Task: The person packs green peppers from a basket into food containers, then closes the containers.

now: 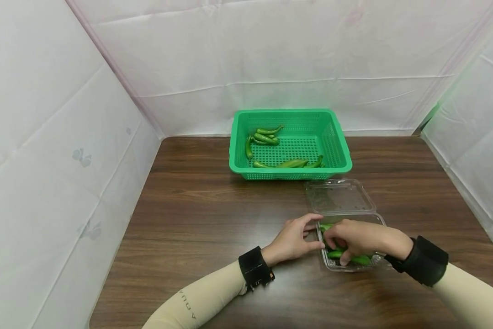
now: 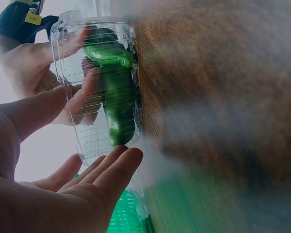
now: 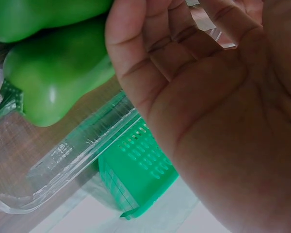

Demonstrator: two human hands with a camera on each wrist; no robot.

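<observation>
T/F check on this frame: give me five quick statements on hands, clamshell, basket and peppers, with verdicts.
1. The clear clamshell container lies open on the table. True.
2. The right hand is inside the green basket. False: it reaches into the clamshell's tray, on the green peppers there.
3. The left hand touches the tray's left edge, fingers fairly straight. True.
4. The basket is empty. False: several loose peppers lie in it.
5. The basket sits between the person and the clamshell. False: it stands beyond the clamshell, toward the back wall.
</observation>
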